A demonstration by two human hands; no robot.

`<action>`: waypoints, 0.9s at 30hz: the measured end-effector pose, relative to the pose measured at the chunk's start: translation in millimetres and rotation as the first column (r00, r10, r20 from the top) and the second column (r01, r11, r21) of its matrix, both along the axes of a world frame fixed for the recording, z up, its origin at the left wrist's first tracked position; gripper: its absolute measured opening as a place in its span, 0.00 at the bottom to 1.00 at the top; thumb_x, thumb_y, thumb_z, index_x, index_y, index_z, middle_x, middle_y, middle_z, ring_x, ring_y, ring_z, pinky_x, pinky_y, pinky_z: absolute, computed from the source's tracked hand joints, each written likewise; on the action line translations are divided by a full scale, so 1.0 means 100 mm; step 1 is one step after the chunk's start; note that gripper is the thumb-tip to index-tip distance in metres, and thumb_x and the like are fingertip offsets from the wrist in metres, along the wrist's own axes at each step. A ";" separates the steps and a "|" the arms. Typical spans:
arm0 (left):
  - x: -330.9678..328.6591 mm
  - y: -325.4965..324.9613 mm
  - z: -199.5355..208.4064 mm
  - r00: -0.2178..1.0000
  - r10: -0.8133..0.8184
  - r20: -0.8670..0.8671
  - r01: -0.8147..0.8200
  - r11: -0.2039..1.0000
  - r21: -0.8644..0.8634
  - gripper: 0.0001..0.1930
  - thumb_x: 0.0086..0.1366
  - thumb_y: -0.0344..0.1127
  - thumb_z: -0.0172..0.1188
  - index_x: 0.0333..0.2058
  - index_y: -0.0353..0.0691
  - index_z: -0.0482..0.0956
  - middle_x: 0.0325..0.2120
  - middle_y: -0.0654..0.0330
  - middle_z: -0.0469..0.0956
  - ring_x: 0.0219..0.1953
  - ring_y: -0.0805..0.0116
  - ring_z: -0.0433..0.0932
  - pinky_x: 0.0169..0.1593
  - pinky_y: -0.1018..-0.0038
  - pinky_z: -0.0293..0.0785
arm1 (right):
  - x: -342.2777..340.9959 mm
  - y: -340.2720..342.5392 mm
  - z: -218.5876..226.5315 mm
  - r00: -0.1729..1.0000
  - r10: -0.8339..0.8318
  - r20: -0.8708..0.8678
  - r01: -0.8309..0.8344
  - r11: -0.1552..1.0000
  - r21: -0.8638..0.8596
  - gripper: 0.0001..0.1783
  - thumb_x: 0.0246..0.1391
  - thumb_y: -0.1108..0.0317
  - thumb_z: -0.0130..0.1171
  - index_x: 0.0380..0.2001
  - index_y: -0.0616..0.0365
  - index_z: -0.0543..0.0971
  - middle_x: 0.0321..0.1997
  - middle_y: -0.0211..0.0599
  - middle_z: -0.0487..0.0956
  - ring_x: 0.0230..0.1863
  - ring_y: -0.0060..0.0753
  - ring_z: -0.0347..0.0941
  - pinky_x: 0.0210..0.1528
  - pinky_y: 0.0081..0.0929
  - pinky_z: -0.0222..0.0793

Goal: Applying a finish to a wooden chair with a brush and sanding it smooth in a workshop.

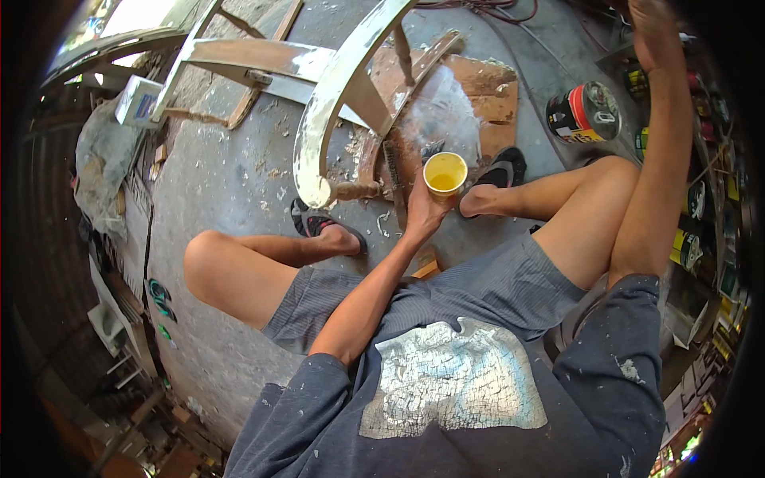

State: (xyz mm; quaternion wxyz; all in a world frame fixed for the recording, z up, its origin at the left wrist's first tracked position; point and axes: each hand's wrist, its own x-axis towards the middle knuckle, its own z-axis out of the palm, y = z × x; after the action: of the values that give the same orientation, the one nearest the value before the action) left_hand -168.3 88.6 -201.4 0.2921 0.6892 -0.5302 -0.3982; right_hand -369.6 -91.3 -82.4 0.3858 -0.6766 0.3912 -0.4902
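Observation:
My left hand [428,209] is wrapped round a small paper cup [451,192] between my knees. The cup is upright and yellow inside, with some yellowish liquid at its bottom. Stretched far out to the right, my right hand [653,40] is at the upper edge of the picture, near the shelves; its fingers are dark and partly cut off, so what they do is hidden. Before me lies a wooden chair frame [309,151], tipped over, its curved part patched with white and its turned legs bare brown. A dark, narrow brush-like tool [394,174] leans close to the cup.
A stained brown board [498,95] with white powder lies under the frame. A large paint can [582,113] stands at the right, before shelves of several cans [685,248]. At the left are a white box [140,102], a plastic-covered heap [107,159] and green-trimmed slippers [159,296].

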 end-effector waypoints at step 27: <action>-1.27 -1.31 -0.87 0.977 0.150 -0.153 -0.194 0.921 -0.337 0.17 0.51 0.30 0.62 0.42 0.38 0.74 0.40 0.48 0.74 0.45 0.46 0.70 0.51 0.61 0.65 | -1.65 -0.76 1.05 0.789 -0.446 -0.423 0.547 0.823 0.153 0.15 0.58 0.61 0.54 0.43 0.60 0.77 0.39 0.28 0.75 0.38 0.18 0.70 0.43 0.17 0.65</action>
State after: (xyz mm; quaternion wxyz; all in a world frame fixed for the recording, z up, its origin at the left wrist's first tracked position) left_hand -295.3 -42.3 -288.8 0.4762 0.6440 -0.5108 -0.3124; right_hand -534.2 -167.1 22.6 0.2490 -0.5696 0.6843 -0.3812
